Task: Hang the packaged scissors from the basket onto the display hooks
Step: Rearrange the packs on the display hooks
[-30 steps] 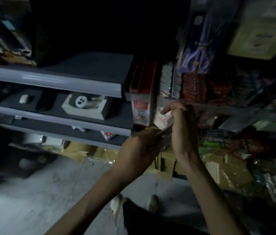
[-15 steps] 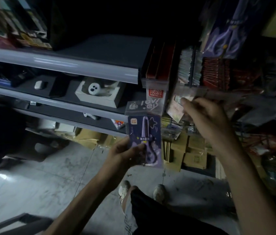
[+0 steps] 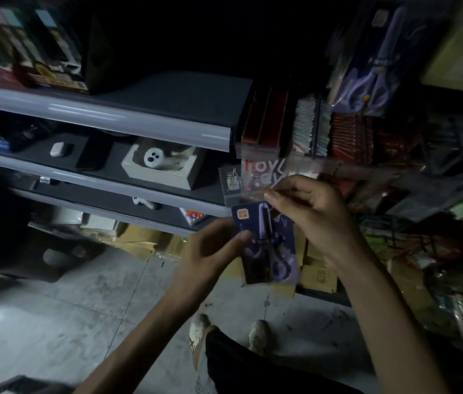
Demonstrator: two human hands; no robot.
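A packaged pair of purple scissors (image 3: 268, 245) on a dark blue card with a clear printed top flap is held upright in front of me. My left hand (image 3: 211, 248) grips the card's left edge with thumb across the front. My right hand (image 3: 308, 211) pinches the clear top flap (image 3: 241, 180) of the same package. Another purple scissors package (image 3: 372, 75) hangs on the display at the upper right. The hooks themselves are too dark to make out, and no basket shows.
Grey shelves (image 3: 139, 123) run along the left, holding a white boxed item (image 3: 162, 163) and small objects. Red and clear packets (image 3: 349, 137) hang to the right. Cardboard boxes (image 3: 318, 274) lie on the floor below. My shoes (image 3: 258, 331) stand on grey concrete.
My right hand has come down from the hanging packets to pinch the package's clear top flap. My left hand still holds the scissors package, now slightly lower and to the right.
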